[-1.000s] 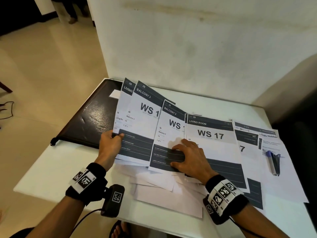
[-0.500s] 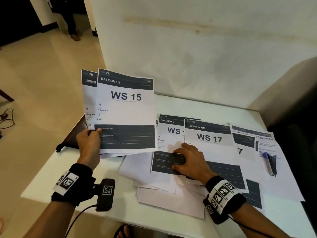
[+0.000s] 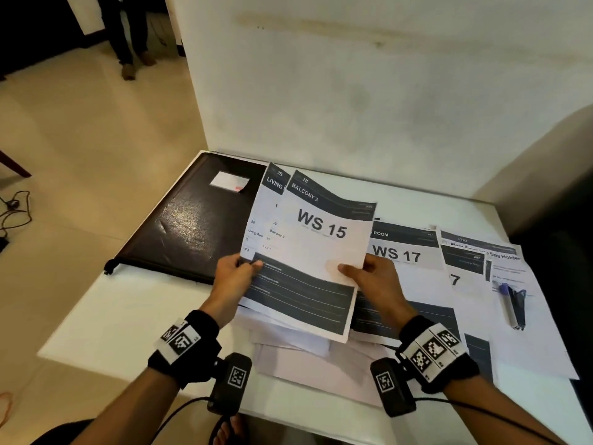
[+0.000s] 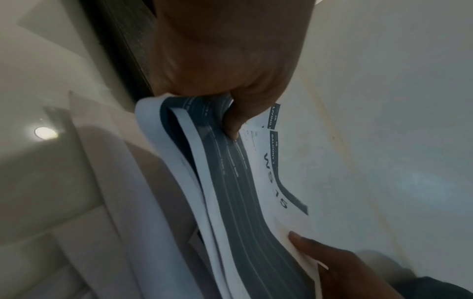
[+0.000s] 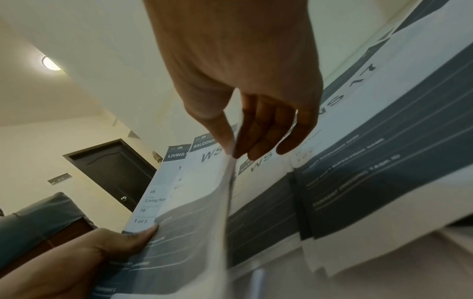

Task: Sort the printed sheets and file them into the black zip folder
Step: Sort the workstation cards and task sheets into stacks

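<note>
Both hands hold a small stack of printed sheets above the table, with the "WS 15 / Balcony 3" sheet [image 3: 321, 232] on top and a "Living Room" sheet [image 3: 272, 184] behind it. My left hand [image 3: 236, 271] pinches the stack's left edge, thumb on top [image 4: 231, 123]. My right hand [image 3: 365, 273] pinches the right edge of the stack [image 5: 230, 153], thumb on top and fingers underneath. The "WS 17" sheet [image 3: 401, 255] and more sheets lie on the table beneath. The black zip folder [image 3: 189, 226] lies shut at the table's far left.
A white table [image 3: 128, 319] stands against a white wall. Loose sheets [image 3: 529, 316] spread to the right, with a blue-capped marker [image 3: 513, 303] lying on them. Blank papers [image 3: 305, 364] lie near the front edge. A person's legs [image 3: 131, 43] stand on the floor at the far left.
My left hand brought the held sheets back right over the table pile. My right hand left the sheets on the table and took hold of the stack's right edge.
</note>
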